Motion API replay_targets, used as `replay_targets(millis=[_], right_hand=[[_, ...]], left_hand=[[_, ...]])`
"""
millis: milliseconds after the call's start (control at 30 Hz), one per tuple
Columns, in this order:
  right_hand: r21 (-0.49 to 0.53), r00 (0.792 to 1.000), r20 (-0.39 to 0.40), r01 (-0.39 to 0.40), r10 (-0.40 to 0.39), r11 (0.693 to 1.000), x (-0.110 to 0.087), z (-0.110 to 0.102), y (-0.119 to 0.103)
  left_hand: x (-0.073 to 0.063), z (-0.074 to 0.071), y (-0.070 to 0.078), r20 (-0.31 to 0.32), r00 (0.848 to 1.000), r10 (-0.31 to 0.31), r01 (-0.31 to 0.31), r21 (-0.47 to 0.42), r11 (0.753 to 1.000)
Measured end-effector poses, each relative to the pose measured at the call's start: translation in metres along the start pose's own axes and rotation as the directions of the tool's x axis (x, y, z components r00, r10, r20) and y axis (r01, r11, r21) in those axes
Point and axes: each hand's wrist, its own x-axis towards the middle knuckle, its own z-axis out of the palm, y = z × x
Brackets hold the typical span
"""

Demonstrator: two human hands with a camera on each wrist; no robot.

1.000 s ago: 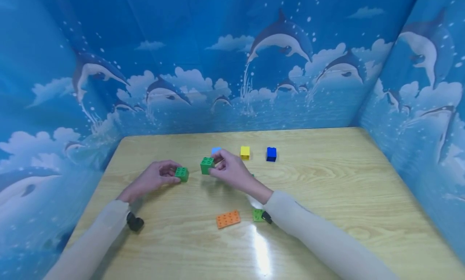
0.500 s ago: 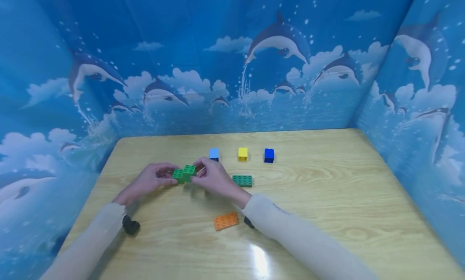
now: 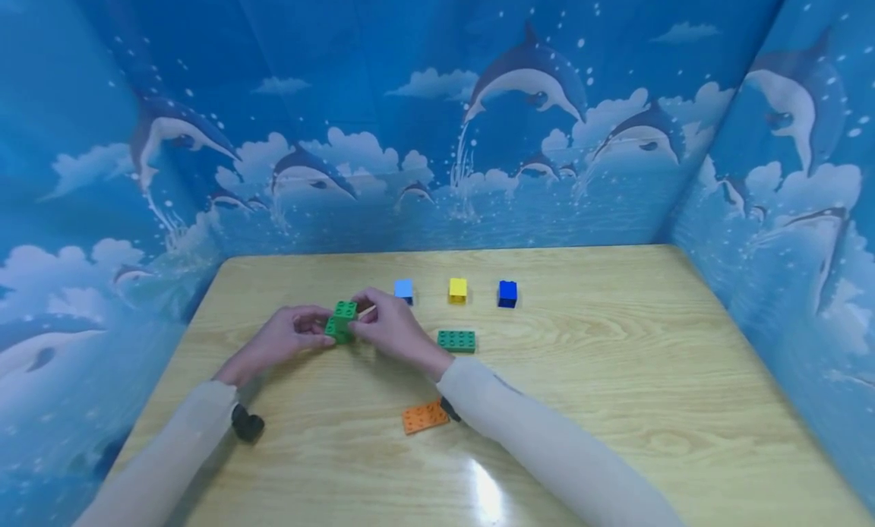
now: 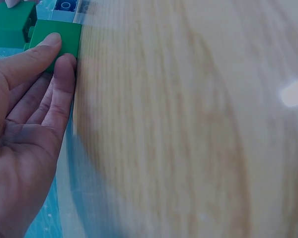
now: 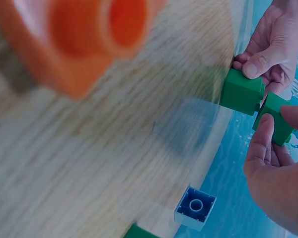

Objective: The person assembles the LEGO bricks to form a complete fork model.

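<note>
On the left of the wooden table (image 3: 581, 436), my left hand (image 3: 276, 341) pinches a green toy building brick (image 4: 67, 30) between thumb and fingers, studs up. My right hand (image 3: 396, 329) pinches a second green building brick (image 3: 345, 308) by its sides just above the first. In the right wrist view, the upper brick (image 5: 274, 103) sits slightly askew over the studs of the lower brick (image 5: 238, 94). The fingertips of both hands are close together there.
At the back stand a light blue brick (image 3: 404, 288), a yellow brick (image 3: 458, 290) and a dark blue brick (image 3: 507, 293). A darker green brick (image 3: 456, 341) lies right of my right wrist. An orange brick (image 3: 422, 418) lies nearer, beside the right sleeve (image 3: 519, 421).
My right hand has moved left with its green brick, from beside the left hand's brick to over it. The left hand stays nearly in place. The right sleeve now covers the light green brick.
</note>
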Motion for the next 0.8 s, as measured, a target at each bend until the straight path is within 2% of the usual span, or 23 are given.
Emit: replay_targets(millis=[267, 400, 800], right_hand=[[0.011, 1.0, -0.022, 0.005, -0.005, 1.0, 0.005, 0.008, 0.002], [-0.015, 0.999, -0.031, 0.019, -0.02, 1.0, 0.006, 0.012, 0.001], [-0.107, 0.998, 0.033, 0.059, -0.056, 0.992, 0.011, 0.014, -0.006]], left_hand=[[0.0, 0.001, -0.001, -0.001, 1.0, -0.013, 0.013, -0.034, 0.999], [-0.001, 0.001, -0.003, -0.001, 1.0, -0.018, 0.018, -0.046, 0.999], [-0.001, -0.001, -0.002, 0.014, 1.0, -0.021, 0.022, -0.043, 0.999]])
